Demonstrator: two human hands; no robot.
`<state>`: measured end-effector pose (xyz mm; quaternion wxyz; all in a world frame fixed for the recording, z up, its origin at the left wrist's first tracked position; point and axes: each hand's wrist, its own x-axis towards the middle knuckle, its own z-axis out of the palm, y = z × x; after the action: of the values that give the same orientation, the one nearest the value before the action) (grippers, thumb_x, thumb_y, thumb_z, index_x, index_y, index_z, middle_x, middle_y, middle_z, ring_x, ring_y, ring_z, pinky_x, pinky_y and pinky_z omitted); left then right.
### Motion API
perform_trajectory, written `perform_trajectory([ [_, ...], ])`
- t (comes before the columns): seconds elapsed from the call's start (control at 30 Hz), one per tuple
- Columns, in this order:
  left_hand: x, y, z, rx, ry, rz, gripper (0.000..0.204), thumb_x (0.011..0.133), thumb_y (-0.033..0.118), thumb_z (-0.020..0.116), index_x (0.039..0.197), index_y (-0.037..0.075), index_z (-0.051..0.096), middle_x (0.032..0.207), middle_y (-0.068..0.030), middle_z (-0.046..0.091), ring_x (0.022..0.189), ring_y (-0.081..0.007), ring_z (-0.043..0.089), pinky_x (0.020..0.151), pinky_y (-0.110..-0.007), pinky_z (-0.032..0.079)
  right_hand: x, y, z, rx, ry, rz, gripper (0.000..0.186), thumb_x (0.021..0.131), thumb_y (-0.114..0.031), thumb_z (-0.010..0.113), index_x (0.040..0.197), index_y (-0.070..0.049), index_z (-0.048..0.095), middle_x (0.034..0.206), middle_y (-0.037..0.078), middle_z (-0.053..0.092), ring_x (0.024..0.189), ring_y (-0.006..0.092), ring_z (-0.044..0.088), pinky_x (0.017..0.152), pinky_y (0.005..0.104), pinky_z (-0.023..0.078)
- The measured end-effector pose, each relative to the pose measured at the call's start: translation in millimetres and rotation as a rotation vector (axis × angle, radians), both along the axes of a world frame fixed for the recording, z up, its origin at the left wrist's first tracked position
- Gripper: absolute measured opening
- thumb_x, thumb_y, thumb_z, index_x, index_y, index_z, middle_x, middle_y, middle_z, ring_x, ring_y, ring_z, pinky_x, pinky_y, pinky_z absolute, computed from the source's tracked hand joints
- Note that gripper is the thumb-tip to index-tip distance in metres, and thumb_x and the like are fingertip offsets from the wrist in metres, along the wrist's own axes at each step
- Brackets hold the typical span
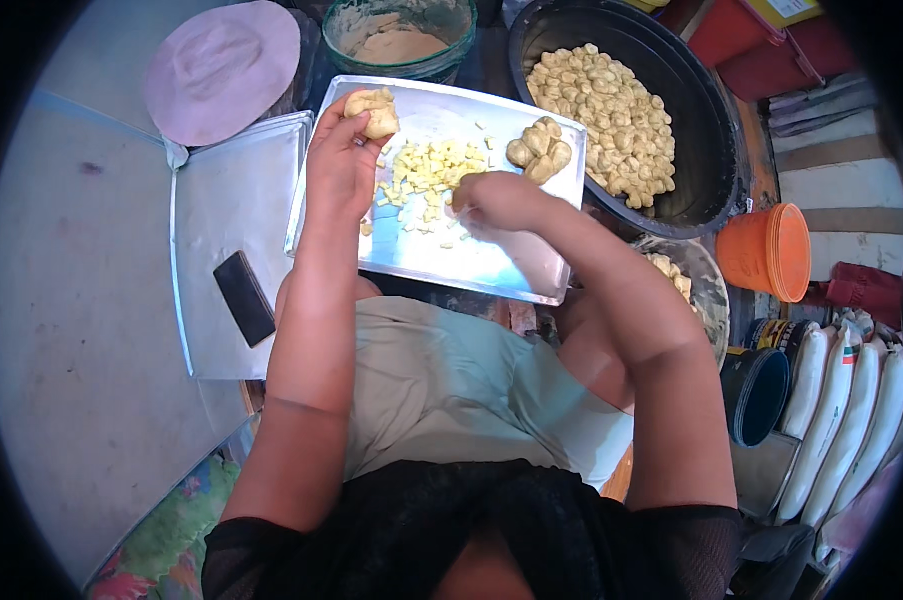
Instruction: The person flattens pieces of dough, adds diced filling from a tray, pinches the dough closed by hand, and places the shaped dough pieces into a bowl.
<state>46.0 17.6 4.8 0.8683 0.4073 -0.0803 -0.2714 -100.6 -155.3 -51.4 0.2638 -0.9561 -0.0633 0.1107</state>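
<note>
Seen from above, a seated person works over a metal tray (pixel 532 275) resting across their lap. The left hand (pixel 344 160) is curled around one pale yellow lump of dough-like food (pixel 375 112), gripping it at the tray's far left corner. The right hand (pixel 497 200) is closed into a loose fist near the middle of the tray, fingers tucked under; whether it holds a tool or a piece cannot be told. Between the two hands lies a scatter of small yellow cut pieces (pixel 432 170), too many to count. At the tray's far right sits a small cluster of about four whole lumps (pixel 540 150). Both forearms reach forward from the lower edge, the left nearly straight, the right bent inward at the elbow. Beyond the tray stands one large black tub (pixel 712 140) heaped with similar lumps. One dark phone (pixel 245 298) lies on a second, flat tray (pixel 222 200) at the left. One orange bucket (pixel 767 252) lies on its side at the right.
</note>
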Motion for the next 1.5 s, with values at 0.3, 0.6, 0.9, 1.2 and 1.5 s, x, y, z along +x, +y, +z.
perform_trajectory([
  [0.3, -4, -2, -2, 0.081, 0.032, 0.01, 0.022, 0.089, 0.003, 0.057, 0.111, -0.002, 0.055, 0.105, -0.0126, 0.062, 0.096, -0.0214, 0.061, 0.085, -0.036, 0.053, 14, 19, -5, 0.123, -0.176, -0.06, 0.016, 0.078, -0.013, 0.063, 0.092, -0.007, 0.067, 0.089, 0.009, 0.063, 0.077, 0.0235, 0.062, 0.066, 0.0345, 0.048],
  [0.6, -32, -12, 7, 0.103, -0.032, -0.12, 0.024, 0.092, 0.006, 0.055, 0.113, -0.005, 0.055, 0.104, -0.0126, 0.061, 0.093, -0.0201, 0.063, 0.081, -0.031, 0.054, 27, 10, 79, 0.701, -0.664, -0.485, 0.013, 0.082, -0.013, 0.071, 0.089, -0.003, 0.068, 0.087, 0.002, 0.053, 0.075, 0.008, 0.05, 0.065, 0.022, 0.042],
  [0.9, -43, -17, 9, 0.13, -0.083, -0.221, 0.029, 0.092, 0.01, 0.056, 0.119, -0.002, 0.052, 0.111, -0.0126, 0.059, 0.095, -0.0182, 0.062, 0.086, -0.031, 0.053, 19, 7, 82, 0.501, -0.727, -0.375, 0.021, 0.078, -0.012, 0.073, 0.097, -0.007, 0.067, 0.091, 0.004, 0.053, 0.077, 0.0116, 0.053, 0.066, 0.0243, 0.045],
  [1.2, -63, -27, 9, 0.229, -0.43, -0.297, 0.041, 0.081, -0.006, 0.062, 0.12, -0.001, 0.048, 0.118, -0.0122, 0.054, 0.105, -0.0184, 0.058, 0.091, -0.031, 0.051, 16, 0, 81, 0.539, -0.65, -0.459, 0.028, 0.081, 0.001, 0.057, 0.107, -0.007, 0.064, 0.092, 0.007, 0.05, 0.076, 0.0148, 0.059, 0.068, 0.0286, 0.05],
  [1.5, -49, -19, 2, 0.213, -0.503, -0.071, 0.023, 0.086, 0.007, 0.063, 0.104, 0.003, 0.049, 0.089, -0.0091, 0.059, 0.079, -0.0118, 0.059, 0.072, -0.025, 0.051, 9, 14, 99, 0.516, -0.465, -0.222, 0.045, 0.077, -0.014, 0.076, 0.118, -0.008, 0.058, 0.106, 0.006, 0.051, 0.085, 0.0146, 0.058, 0.075, 0.0266, 0.048],
])
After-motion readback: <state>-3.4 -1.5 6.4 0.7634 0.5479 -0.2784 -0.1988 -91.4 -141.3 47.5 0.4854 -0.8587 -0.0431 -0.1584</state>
